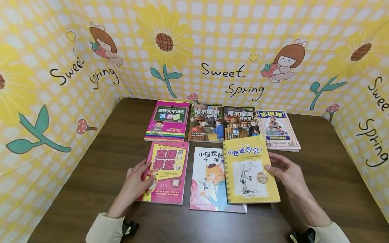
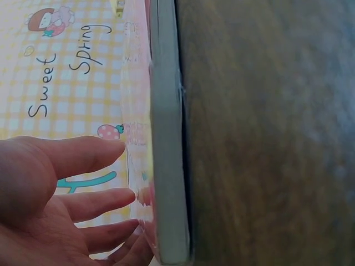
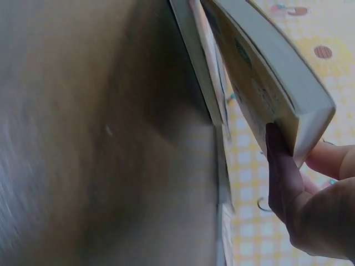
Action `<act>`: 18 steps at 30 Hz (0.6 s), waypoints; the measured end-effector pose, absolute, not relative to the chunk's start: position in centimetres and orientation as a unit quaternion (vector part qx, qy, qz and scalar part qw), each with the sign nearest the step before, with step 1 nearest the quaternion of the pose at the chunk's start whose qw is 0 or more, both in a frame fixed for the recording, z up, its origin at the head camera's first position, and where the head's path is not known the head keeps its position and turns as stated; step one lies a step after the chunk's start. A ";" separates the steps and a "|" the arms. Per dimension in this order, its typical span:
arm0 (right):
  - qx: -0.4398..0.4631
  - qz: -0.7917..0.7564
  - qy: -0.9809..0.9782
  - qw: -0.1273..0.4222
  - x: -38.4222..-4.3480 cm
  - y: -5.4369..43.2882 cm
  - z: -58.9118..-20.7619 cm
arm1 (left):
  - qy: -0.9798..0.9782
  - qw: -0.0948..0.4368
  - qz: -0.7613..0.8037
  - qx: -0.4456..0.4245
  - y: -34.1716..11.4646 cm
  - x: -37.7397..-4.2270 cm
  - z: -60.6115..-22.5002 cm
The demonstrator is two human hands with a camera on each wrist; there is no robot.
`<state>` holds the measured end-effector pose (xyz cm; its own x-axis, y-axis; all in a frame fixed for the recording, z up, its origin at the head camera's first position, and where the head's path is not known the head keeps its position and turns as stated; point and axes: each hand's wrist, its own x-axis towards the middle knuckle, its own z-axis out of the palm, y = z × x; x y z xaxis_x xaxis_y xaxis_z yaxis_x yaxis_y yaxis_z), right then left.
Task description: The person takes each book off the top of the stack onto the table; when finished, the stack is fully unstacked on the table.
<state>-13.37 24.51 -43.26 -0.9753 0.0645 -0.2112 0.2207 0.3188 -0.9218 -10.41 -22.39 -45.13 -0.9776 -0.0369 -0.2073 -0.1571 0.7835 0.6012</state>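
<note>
My right hand (image 1: 287,173) pinches the right edge of a yellow book (image 1: 252,168) with a cartoon boy on its cover, thumb on top and fingers underneath. In the right wrist view the yellow book (image 3: 277,72) is raised and tilted off the table. It covers the right part of a white book (image 1: 206,182) with an orange cat. On the left, my left hand (image 1: 136,179) lies at the left side of a pink and yellow book (image 1: 170,189). Seen from the left wrist, its relaxed fingers (image 2: 108,199) reach that book's edge.
Along the back of the brown table (image 1: 82,202) lie a magenta ABC book (image 1: 170,130), two detective comic books (image 1: 197,130) (image 1: 235,126) and a blue and white book (image 1: 279,131). A yellow checked cloth (image 1: 194,50) walls the table's back and sides.
</note>
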 end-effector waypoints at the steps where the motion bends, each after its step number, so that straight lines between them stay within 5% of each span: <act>1: 0.087 -0.574 0.811 0.066 -13.4 24.8 -43.1 | 0.940 0.091 0.325 -0.051 -22.4 -10.4 -45.1; 18: 0.104 -0.588 0.799 0.067 -12.5 29.1 -43.4 | 0.937 0.107 0.327 -0.065 -22.4 -10.5 -45.1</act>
